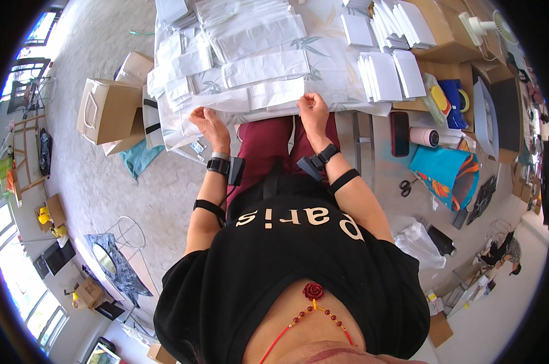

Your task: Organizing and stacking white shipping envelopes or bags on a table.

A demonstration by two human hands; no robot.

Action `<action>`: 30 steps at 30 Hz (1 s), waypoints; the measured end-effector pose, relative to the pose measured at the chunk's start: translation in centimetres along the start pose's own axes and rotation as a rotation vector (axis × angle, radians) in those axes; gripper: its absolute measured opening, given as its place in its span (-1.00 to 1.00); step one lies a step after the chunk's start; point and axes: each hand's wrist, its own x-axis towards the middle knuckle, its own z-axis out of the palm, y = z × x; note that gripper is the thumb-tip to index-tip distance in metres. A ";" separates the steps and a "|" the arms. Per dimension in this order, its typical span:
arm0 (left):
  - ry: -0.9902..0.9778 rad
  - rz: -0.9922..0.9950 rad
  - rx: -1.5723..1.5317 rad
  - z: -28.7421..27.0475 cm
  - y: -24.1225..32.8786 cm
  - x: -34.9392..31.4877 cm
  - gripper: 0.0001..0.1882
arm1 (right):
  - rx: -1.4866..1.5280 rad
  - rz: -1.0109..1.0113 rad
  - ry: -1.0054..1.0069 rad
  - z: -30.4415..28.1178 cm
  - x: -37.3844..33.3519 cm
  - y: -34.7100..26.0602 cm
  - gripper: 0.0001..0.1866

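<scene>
A long flat white bag (pixel 223 101), thin and translucent at its left part, lies along the table's near edge. Its right part looks more opaque, with a white sheet-like piece (pixel 277 93) there; whether that is inside or on top I cannot tell. My right hand (pixel 314 115) pinches the right end between thumb and fingertips. By the left end is my left hand (pixel 210 128), fingers loosely bent and thumb apart, close to or touching the lower edge. Just beyond lie a similar flat white bag (pixel 265 68) and a layered pile of them (pixel 259 33).
More white bags (pixel 180 64) lie on the left of the patterned tablecloth (pixel 335 76). White flat boxes (pixel 380 76) stand in rows at the right. Beside the table are a phone (pixel 400 133), a pink cup (pixel 424 137), scissors (pixel 406 187) and cardboard boxes (pixel 111 109).
</scene>
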 end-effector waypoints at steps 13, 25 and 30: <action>-0.181 0.186 0.359 1.6 3.8 -2.1 -0.38 | -0.080 0.003 0.016 -1.7 -0.2 0.2 -0.77; -0.154 0.116 0.251 0.5 3.1 -1.9 -0.40 | -0.160 0.007 0.009 -2.1 -0.2 1.1 -0.76; -0.153 0.130 0.274 0.5 3.1 -1.8 -0.41 | -0.156 0.015 -0.002 -2.2 -0.2 1.1 -0.76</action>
